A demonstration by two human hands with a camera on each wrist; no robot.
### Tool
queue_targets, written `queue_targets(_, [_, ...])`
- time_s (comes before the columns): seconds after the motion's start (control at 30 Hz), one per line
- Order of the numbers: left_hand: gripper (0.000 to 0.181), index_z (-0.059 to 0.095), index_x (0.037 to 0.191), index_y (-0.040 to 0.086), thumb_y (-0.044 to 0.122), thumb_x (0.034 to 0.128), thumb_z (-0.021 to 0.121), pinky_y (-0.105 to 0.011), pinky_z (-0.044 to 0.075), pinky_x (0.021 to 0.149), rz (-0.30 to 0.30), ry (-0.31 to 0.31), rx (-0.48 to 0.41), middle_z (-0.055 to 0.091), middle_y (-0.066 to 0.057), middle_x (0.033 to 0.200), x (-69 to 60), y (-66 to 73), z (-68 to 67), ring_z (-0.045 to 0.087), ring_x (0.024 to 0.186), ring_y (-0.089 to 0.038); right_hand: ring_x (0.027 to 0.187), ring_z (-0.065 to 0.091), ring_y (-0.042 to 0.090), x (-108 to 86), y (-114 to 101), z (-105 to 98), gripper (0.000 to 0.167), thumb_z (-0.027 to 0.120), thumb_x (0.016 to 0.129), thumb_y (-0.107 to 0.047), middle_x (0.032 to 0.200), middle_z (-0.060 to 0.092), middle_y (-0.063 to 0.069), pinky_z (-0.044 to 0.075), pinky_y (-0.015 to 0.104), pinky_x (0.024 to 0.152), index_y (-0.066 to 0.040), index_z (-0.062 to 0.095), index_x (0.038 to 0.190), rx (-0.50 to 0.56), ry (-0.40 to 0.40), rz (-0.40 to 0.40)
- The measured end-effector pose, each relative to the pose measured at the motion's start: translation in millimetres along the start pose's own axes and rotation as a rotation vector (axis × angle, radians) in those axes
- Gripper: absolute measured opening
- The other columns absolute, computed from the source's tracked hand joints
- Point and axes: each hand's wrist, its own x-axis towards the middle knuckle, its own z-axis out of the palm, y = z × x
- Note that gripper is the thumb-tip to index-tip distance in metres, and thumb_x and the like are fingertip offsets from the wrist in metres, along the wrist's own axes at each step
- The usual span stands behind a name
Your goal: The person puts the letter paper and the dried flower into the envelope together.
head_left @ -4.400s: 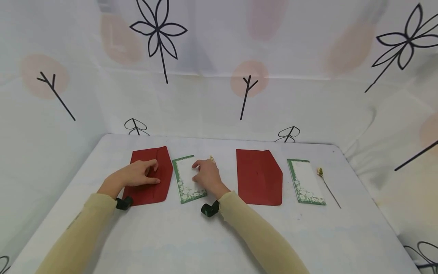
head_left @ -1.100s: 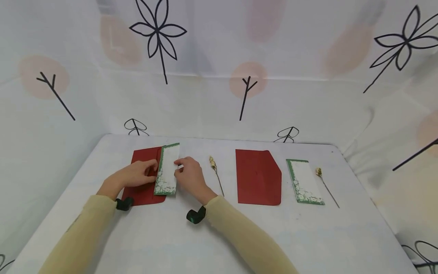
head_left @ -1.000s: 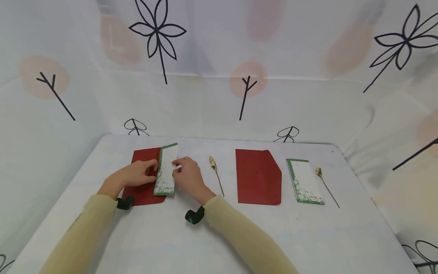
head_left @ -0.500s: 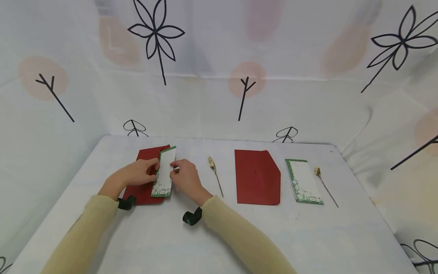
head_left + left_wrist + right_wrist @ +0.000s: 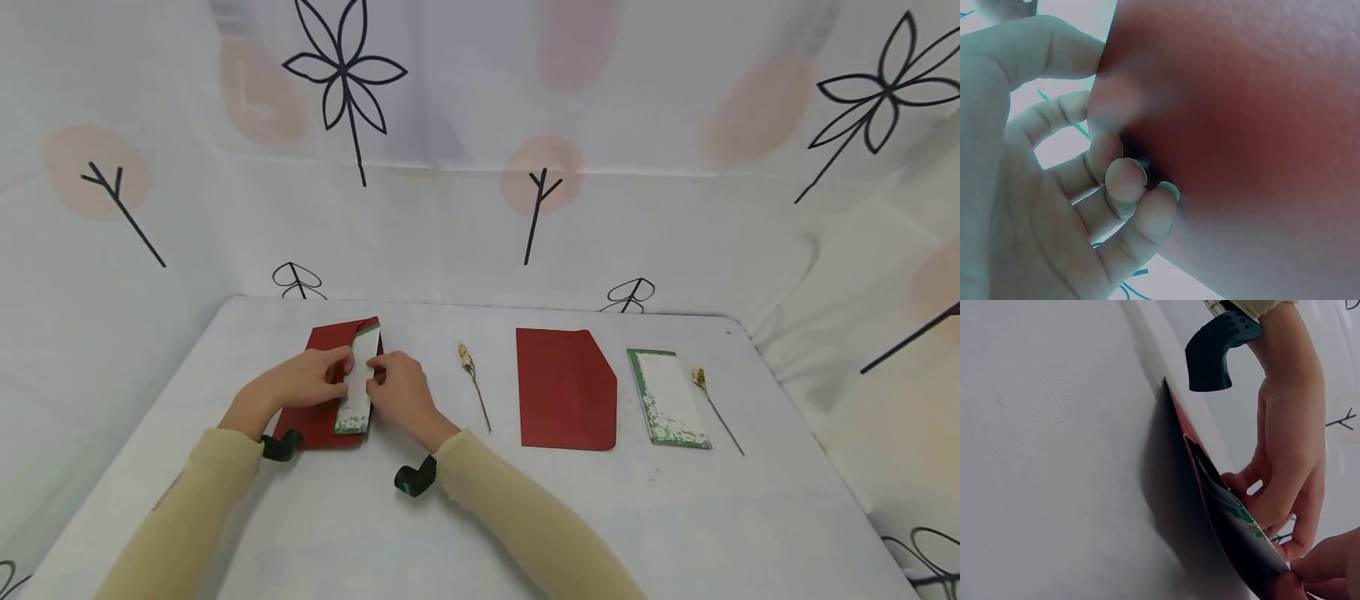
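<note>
My left hand (image 5: 300, 382) holds the left red envelope (image 5: 321, 427), which is tilted up off the table; the left wrist view shows thumb and fingertips at the edge of the red paper (image 5: 1241, 112). A white card with a green floral border (image 5: 356, 404) sits partly inside the envelope's mouth, its right strip showing. My right hand (image 5: 405, 396) pinches the card's right edge between thumb and fingers. From the right wrist view the envelope's pocket gapes, with the card (image 5: 1244, 522) in it and the right hand's fingers (image 5: 1329, 559) at the lower right corner.
Right of my hands lies a dried flower stem (image 5: 472, 375). Farther right are a second red envelope (image 5: 567, 390), another green-bordered card (image 5: 669, 396) and a second dried flower (image 5: 708, 396). All rest on the white table (image 5: 480, 517), backed by a patterned cloth (image 5: 450, 233).
My right hand has brought the card from the table leftward to the envelope, and more of it is now hidden inside. The left hand, with the envelope, has shifted slightly right.
</note>
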Motion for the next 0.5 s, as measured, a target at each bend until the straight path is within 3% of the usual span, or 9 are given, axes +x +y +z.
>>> queue_targets(0.33, [0.022, 0.05, 0.101, 0.016, 0.015, 0.0876, 0.068, -0.033, 0.039, 0.064, -0.007, -0.004, -0.012, 0.049, -0.002, 0.072, 0.4, 3.5, 0.1, 0.05, 0.073, -0.016, 0.079, 0.056, 0.007, 3.7, 11, 7, 0.024, 0.067, 0.092, -0.009, 0.094, 0.065, 0.001, 0.047, 0.018, 0.067, -0.004, 0.072, 0.114, 0.058, -0.038, 0.072])
queue_targets(0.5, [0.021, 0.051, 0.101, 0.016, 0.015, 0.0873, 0.068, -0.033, 0.04, 0.063, -0.01, 0.001, -0.014, 0.049, -0.001, 0.071, 1.1, 2.3, 3.8, 0.05, 0.072, -0.016, 0.08, 0.057, 0.005, 5.7, 23, 14, 0.023, 0.069, 0.091, -0.009, 0.095, 0.066, 0.001, 0.048, 0.018, 0.069, -0.004, 0.072, 0.114, 0.092, -0.051, 0.068])
